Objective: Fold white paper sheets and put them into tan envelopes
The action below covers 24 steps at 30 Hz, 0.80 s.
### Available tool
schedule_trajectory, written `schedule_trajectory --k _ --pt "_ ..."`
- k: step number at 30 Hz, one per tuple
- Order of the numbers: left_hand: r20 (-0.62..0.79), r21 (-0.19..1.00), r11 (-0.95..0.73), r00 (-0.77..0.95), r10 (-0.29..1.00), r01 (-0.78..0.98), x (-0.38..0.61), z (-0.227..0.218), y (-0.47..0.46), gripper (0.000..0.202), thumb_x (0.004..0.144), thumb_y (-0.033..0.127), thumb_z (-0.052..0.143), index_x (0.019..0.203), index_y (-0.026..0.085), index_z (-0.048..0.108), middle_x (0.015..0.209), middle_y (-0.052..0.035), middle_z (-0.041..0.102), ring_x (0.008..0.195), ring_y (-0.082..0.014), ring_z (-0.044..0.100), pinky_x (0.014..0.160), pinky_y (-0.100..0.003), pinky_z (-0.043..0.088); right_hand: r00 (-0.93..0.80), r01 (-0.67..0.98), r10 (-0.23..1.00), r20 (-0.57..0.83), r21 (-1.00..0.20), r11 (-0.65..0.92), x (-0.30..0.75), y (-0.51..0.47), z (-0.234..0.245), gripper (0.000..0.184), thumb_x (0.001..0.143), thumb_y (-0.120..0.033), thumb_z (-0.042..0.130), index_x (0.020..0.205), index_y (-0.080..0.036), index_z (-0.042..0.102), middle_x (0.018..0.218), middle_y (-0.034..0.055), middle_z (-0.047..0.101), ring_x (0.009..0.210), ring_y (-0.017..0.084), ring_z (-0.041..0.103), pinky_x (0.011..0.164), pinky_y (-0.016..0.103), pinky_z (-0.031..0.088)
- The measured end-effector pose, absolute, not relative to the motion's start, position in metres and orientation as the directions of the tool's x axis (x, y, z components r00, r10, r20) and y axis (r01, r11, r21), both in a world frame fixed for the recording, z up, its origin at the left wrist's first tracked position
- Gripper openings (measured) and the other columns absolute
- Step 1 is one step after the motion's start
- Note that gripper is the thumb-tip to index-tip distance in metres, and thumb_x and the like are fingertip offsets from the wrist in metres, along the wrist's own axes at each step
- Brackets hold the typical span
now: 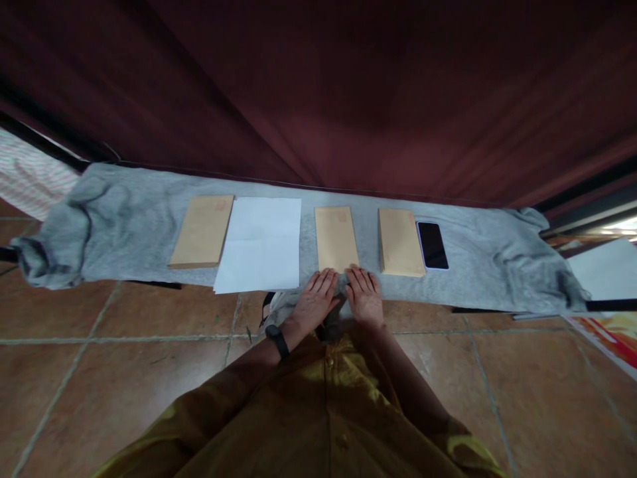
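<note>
A single brown envelope (pixel 337 236) lies on the grey cloth in front of me, a small reddish mark near its top. My left hand (pixel 318 292) rests flat at its lower left corner, fingers stretched forward. At the lower right corner lies my right hand (pixel 363 292), also flat, its fingertips touching the envelope's near edge or the cloth beside it. A stack of brown envelopes (pixel 401 242) sits to the right. Left of my hands are white paper sheets (pixel 261 242), and beyond them another stack of brown envelopes (pixel 203 231).
A phone (pixel 432 245) with a dark screen lies beside the right stack. Grey cloth (pixel 478 265) covers the narrow bench, bunched at both ends. A dark red curtain (pixel 348 99) hangs behind it. White paper (pixel 607 271) and a colourful printed sheet (pixel 610 338) are at far right.
</note>
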State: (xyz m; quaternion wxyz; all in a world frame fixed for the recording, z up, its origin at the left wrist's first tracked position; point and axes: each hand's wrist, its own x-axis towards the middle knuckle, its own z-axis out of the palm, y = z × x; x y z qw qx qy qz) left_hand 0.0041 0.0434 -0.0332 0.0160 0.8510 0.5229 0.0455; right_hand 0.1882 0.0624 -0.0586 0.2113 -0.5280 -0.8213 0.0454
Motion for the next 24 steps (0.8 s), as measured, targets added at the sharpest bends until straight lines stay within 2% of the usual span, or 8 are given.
schedule_trajectory --k 12,16,20,24 --pt "0.015 -0.005 -0.45 0.45 0.893 0.893 0.016 -0.029 0.051 0.066 0.1 0.042 0.049 0.152 0.004 0.039 0.15 -0.0224 0.05 0.141 -0.0336 0.045 0.123 -0.05 0.03 -0.329 0.851 0.885 0.33 -0.302 0.429 0.197 0.062 -0.062 0.048 0.107 -0.03 0.036 0.149 -0.012 0.049 0.153 0.0144 0.053 0.145 0.027 0.042 0.121 0.049 0.03" --pt "0.034 -0.057 -0.463 0.465 0.885 0.885 0.018 -0.03 0.052 0.06 0.1 0.031 0.044 0.152 0.002 0.039 0.148 -0.0232 0.051 0.141 -0.0329 0.046 0.123 -0.049 0.03 -0.347 0.842 0.881 0.322 -0.307 0.444 0.192 0.061 -0.06 0.048 0.107 -0.032 0.036 0.148 -0.012 0.051 0.154 0.014 0.051 0.148 0.028 0.038 0.122 0.052 0.029" --pt "0.046 -0.108 -0.466 0.472 0.88 0.878 0.019 -0.032 0.052 0.054 0.098 0.014 0.037 0.15 -0.001 0.042 0.144 -0.0245 0.054 0.14 -0.0304 0.048 0.124 -0.047 0.031 -0.412 0.803 0.86 0.3 -0.326 0.498 0.181 0.059 -0.06 0.048 0.107 -0.03 0.035 0.149 -0.011 0.05 0.156 0.0139 0.049 0.148 0.026 0.039 0.122 0.048 0.029" --pt "0.037 -0.142 -0.476 0.485 0.874 0.868 0.019 -0.03 0.053 0.053 0.097 0.01 0.033 0.148 0.001 0.045 0.143 -0.0218 0.056 0.14 -0.0286 0.049 0.125 -0.046 0.031 -0.416 0.799 0.864 0.283 -0.34 0.496 0.177 0.058 -0.06 0.049 0.107 -0.029 0.033 0.15 -0.011 0.048 0.155 0.0144 0.05 0.145 0.025 0.042 0.122 0.048 0.029"
